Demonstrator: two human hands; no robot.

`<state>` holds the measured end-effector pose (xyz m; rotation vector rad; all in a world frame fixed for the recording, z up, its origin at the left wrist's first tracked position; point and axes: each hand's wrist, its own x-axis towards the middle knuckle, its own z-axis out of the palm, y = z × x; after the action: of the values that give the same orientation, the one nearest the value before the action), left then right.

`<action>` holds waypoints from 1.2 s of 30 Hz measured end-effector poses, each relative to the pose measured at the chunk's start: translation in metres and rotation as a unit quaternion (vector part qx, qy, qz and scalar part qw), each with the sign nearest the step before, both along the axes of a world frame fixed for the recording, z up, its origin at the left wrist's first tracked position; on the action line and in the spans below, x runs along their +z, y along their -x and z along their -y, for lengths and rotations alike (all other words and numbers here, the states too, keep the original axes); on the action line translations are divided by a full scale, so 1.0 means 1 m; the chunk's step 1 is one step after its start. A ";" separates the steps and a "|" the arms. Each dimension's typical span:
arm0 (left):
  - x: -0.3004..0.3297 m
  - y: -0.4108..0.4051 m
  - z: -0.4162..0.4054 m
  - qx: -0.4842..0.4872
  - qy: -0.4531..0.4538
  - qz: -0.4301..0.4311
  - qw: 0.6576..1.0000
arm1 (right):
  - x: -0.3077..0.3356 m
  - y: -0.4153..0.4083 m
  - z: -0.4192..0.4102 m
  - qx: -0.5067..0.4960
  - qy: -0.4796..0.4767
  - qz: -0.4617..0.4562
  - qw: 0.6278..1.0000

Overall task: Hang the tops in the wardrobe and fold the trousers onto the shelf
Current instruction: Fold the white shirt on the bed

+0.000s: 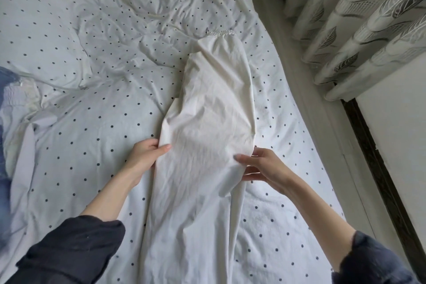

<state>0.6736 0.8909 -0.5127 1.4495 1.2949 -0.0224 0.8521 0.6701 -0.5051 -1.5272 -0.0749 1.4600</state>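
Note:
A pair of cream white trousers (pixel 207 122) lies lengthwise on the dotted bed sheet (pixel 80 145), its elastic waistband at the far end and the legs running toward me. My left hand (pixel 145 157) pinches the left edge of the cloth at mid-length. On the opposite edge, my right hand (pixel 260 168) grips the fabric between thumb and fingers. The cloth between both hands is lifted and bulges up off the bed. No wardrobe or shelf is in view.
More garments, blue and white (pixel 13 99), lie crumpled at the bed's left edge. A strip of pale floor (pixel 299 76) runs along the bed's right side, with leaf-patterned curtains (pixel 357 18) and a white wall with a dark frame (pixel 380 168) beyond.

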 end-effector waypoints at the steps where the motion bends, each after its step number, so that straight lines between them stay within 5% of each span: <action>1: 0.000 0.004 0.003 0.008 -0.024 0.016 1.000 | 0.000 0.004 0.003 -0.024 0.008 0.019 1.000; 4: -0.001 0.008 0.010 0.012 -0.073 0.036 0.997 | -0.001 0.012 0.008 -0.060 0.047 0.100 0.992; 7: -0.013 0.006 0.013 -0.017 -0.102 -0.010 0.995 | -0.005 0.016 0.009 0.015 0.130 0.190 0.973; 13: -0.026 -0.004 0.012 -0.049 -0.224 -0.024 0.973 | -0.013 0.012 0.006 0.002 0.147 0.193 0.970; 17: -0.016 -0.027 0.001 -0.083 -0.287 0.025 0.954 | -0.012 -0.008 -0.004 0.131 0.183 0.209 0.952; 27: 0.002 -0.142 -0.066 -0.106 -0.256 0.019 0.961 | -0.028 -0.131 -0.123 -0.071 0.123 0.287 0.947; 31: -0.006 -0.188 -0.083 -0.288 -0.401 0.006 0.870 | -0.049 -0.176 -0.174 -0.068 0.123 0.393 0.909; 36: -0.056 -0.221 -0.082 -0.464 -0.384 -0.125 0.789 | -0.077 -0.195 -0.206 0.048 0.082 0.626 0.774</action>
<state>0.8948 0.9726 -0.5691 2.7710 0.6438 -0.3887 1.0468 0.8765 -0.5825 -2.4188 -0.8371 0.2630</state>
